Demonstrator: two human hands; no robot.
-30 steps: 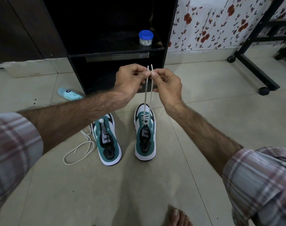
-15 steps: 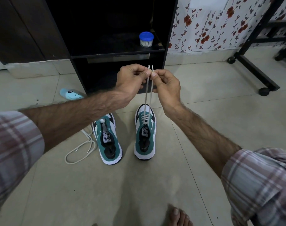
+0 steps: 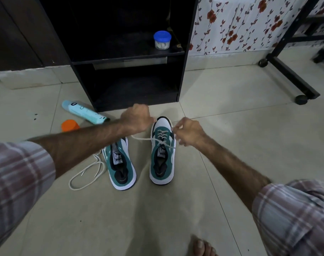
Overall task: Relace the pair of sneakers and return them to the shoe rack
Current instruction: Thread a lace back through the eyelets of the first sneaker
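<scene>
Two teal-and-white sneakers stand side by side on the tiled floor, toes toward the rack. The right sneaker [image 3: 162, 154] has a white lace [image 3: 162, 134] crossed through its front eyelets. My left hand [image 3: 136, 118] is low at the left of its toe, fingers curled, and a lace strand runs from under it to the shoe. At the shoe's right side my right hand [image 3: 188, 132] pinches the other lace end by the eyelets. The left sneaker [image 3: 120, 165] has no lace in it. A loose white lace [image 3: 83, 175] lies looped on the floor to its left.
The black shoe rack [image 3: 183, 74] stands just beyond the shoes, with a blue-lidded jar [image 3: 162, 39] on its shelf. A light-blue bottle [image 3: 83, 111] and an orange cap [image 3: 69, 125] lie at the left. A black wheeled frame [image 3: 290, 76] is at the right, my bare foot [image 3: 201, 246] below.
Both hands have dropped from holding the two lace ends upright together above the shoe. They are now low and apart on either side of the right sneaker, the lace drawn sideways.
</scene>
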